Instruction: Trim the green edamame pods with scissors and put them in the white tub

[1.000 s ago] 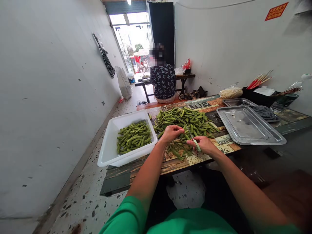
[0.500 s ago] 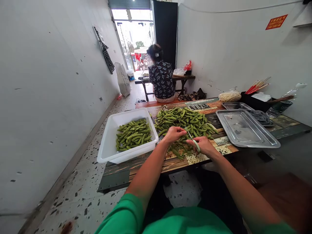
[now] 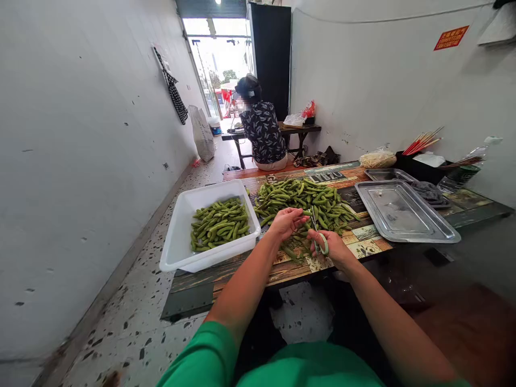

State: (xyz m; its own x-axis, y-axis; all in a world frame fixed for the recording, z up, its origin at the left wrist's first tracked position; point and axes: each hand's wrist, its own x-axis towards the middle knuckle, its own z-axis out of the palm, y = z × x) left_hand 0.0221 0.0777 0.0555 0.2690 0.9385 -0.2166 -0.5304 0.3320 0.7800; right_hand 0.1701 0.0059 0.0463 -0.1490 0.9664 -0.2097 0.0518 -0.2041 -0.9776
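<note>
My left hand (image 3: 288, 222) pinches a green edamame pod (image 3: 307, 213) above the near side of a heap. In my right hand (image 3: 331, 247) are scissors (image 3: 323, 245) with pale green handles, their blades parted and pointing up at the pod's end. Behind and beneath both hands spreads the heap of edamame pods (image 3: 282, 193) on the patchwork-patterned table (image 3: 237, 274). Small trimmings (image 3: 296, 252) lie close to the table's front edge. To the left, a white plastic tub (image 3: 171, 250) holds many more pods.
Metal trays (image 3: 419, 220) rest on the table's right side, one reaching past its front edge. Behind them are a black box of skewers (image 3: 421, 142), a bottle (image 3: 463, 172) and a bag of pale sticks (image 3: 378, 158). A person (image 3: 264, 129) sits beyond the table, facing away.
The scissors have turned more upright and their blades have parted around the pod's end. A pod now shows clearly in my left fingers. The seated person leans a little to the left.
</note>
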